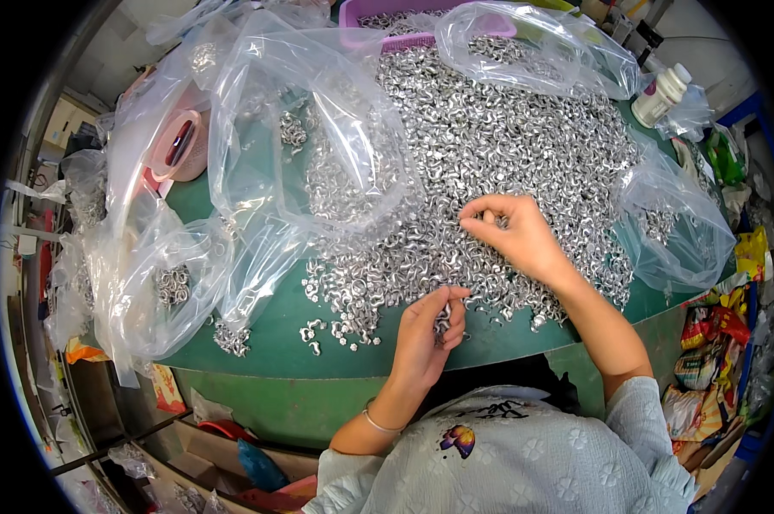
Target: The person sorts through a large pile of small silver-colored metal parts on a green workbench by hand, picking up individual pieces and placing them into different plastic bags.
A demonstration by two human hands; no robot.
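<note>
A large heap of small silver metal parts (490, 146) covers the green table (276, 330). My left hand (428, 330) hovers at the heap's near edge, fingers curled around several of the metal parts. My right hand (511, 231) rests on the heap farther back, thumb and fingertips pinched together on a small part.
Clear plastic bags (310, 128) with more metal parts lie on the left and back of the table. A purple tray (387, 17) stands at the back, a white bottle (661, 92) at the back right. Colourful wrappers (713, 334) pile up on the right, below the table edge.
</note>
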